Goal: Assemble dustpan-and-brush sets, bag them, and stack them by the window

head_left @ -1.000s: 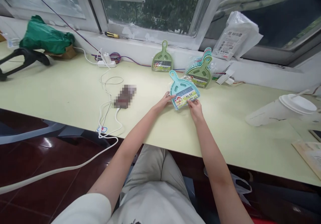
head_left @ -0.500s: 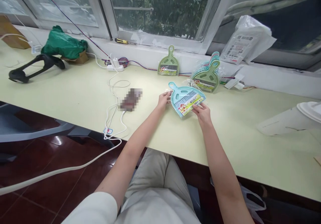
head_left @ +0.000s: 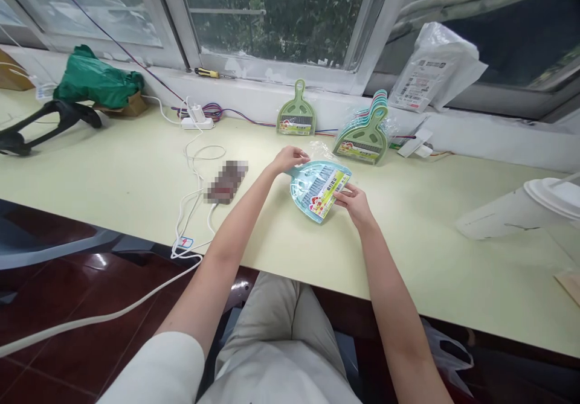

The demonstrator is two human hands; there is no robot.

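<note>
A light-blue dustpan [head_left: 312, 188] with a small brush and a printed label, wrapped in clear plastic, is held tilted above the table. My right hand [head_left: 356, 206] grips its wide edge by the label, thumb and fingers closed on it. At the narrow end my left hand [head_left: 290, 159] is closed over the handle, hiding most of it; whether it pinches the handle or the wrapper there is hard to see. Loose clear plastic [head_left: 321, 149] sticks up beside the left fingertips. Behind stand a green dustpan [head_left: 296, 111] and a stack of dustpans [head_left: 362, 135], green in front.
White cables and a blurred-out phone-like object [head_left: 225, 182] lie to the left. A power strip [head_left: 197, 124], a green bag [head_left: 97, 81] and a black frame [head_left: 49, 123] are farther back. At right, a white lidded cup [head_left: 512, 211] lies on the table [head_left: 426, 259].
The blue dustpan has turned, its handle now pointing left, and moved slightly nearer me. My left hand has shifted up over the handle. The whole view has swung a little to the right.
</note>
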